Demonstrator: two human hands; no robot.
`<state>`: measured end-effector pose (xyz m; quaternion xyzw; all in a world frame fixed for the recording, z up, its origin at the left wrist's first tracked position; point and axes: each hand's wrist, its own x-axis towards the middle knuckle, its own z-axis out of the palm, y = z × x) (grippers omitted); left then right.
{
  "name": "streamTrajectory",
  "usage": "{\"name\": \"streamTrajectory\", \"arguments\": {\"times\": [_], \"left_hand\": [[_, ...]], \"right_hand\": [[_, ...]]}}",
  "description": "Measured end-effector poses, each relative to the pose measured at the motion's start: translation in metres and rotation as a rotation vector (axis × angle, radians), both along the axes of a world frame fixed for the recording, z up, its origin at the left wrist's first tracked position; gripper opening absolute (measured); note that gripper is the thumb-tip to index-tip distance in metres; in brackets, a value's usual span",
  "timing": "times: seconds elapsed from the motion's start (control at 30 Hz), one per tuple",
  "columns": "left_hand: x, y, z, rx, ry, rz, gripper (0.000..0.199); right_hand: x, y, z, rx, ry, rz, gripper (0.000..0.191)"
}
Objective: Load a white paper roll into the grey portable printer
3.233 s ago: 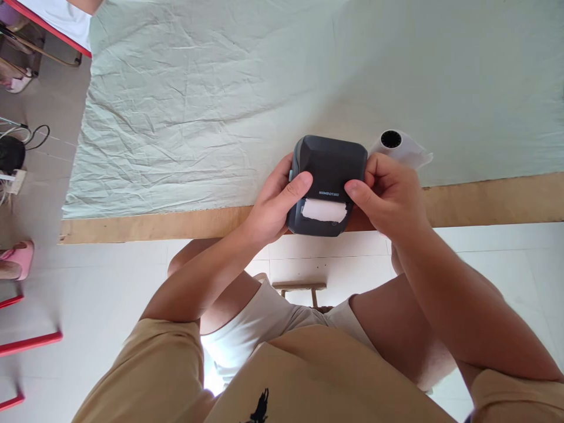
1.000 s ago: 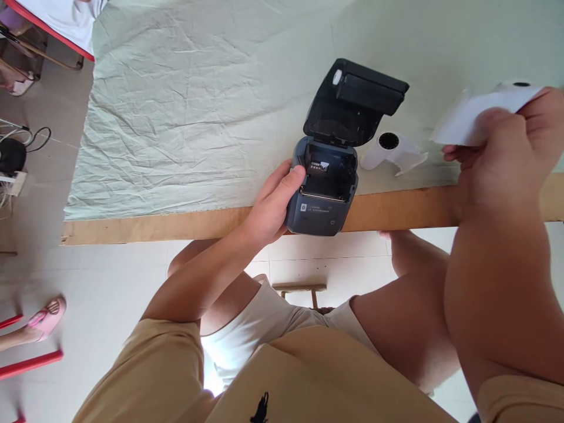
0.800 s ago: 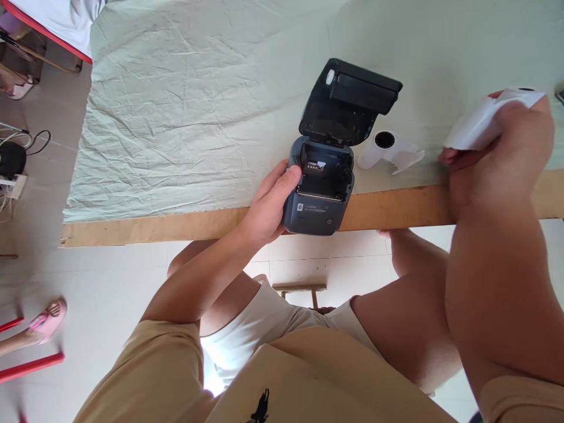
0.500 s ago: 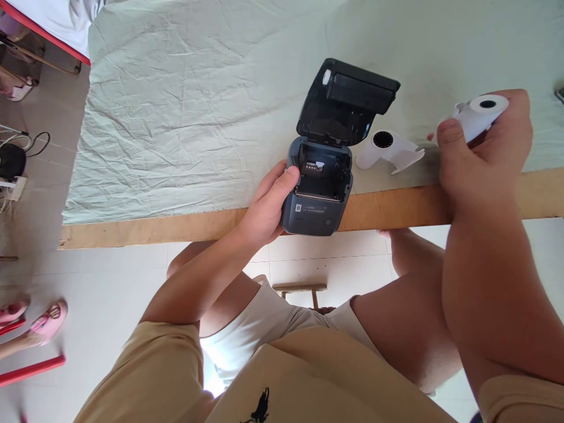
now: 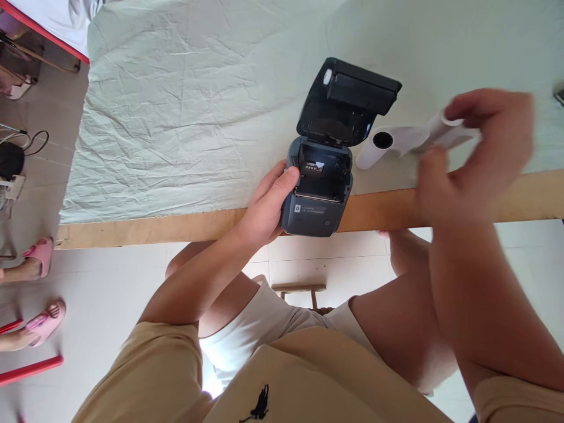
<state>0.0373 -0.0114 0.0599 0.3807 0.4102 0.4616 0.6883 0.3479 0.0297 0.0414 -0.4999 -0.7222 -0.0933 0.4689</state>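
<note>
My left hand [image 5: 269, 202] grips a dark grey label printer [image 5: 314, 217] by its left side, thumb on the rim of the paper bay. The printer's black lid [image 5: 348, 97] stands swung open and the bay holds no roll. My right hand [image 5: 480, 153] is smeared by motion, its thumb and fingers apart around a white paper roll [image 5: 434, 130]. The fingertips are at or very near this roll; exact contact is blurred. Just right of the printer rests a second white roll [image 5: 369, 154] with a dark core and a loose paper end.
A green cloth [image 5: 198, 106] with wrinkles covers the table, whose wooden edge [image 5: 150, 229] runs along the front. A dark object [image 5: 559, 96] lies at the far right. On the floor at left are another person's feet in pink slippers [image 5: 46, 323] and a black cable [image 5: 39, 141].
My right hand has moved left and lowered the white roll beside the other one, its fingers spreading. My left hand and the printer have stayed put. The other person's feet have shifted.
</note>
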Motion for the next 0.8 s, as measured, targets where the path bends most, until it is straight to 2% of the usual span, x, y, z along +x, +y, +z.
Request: {"name": "streamTrajectory", "arguments": {"times": [0.13,0.23,0.33,0.47,0.67,0.8], "left_hand": [[-0.001,0.000,0.001,-0.002,0.032,0.022,0.066],[-0.001,0.001,0.001,0.003,0.043,0.019,0.068],[0.000,0.001,0.001,0.006,0.036,0.024,0.068],[0.001,0.000,0.001,0.010,0.010,0.025,0.065],[0.000,0.001,0.000,-0.006,0.032,0.000,0.071],[0.000,0.001,0.000,0.004,0.024,0.003,0.070]], "right_hand": [[-0.041,-0.010,0.010,-0.341,-0.113,0.034,0.069],[-0.050,-0.005,0.009,-0.448,-0.106,-0.025,0.066],[-0.046,0.000,0.005,-0.441,-0.116,-0.061,0.047],[-0.040,0.001,0.000,-0.378,-0.090,-0.012,0.032],[-0.039,-0.005,-0.003,-0.423,-0.071,0.062,0.043],[-0.036,-0.004,-0.008,-0.447,0.031,0.115,0.043]]}}
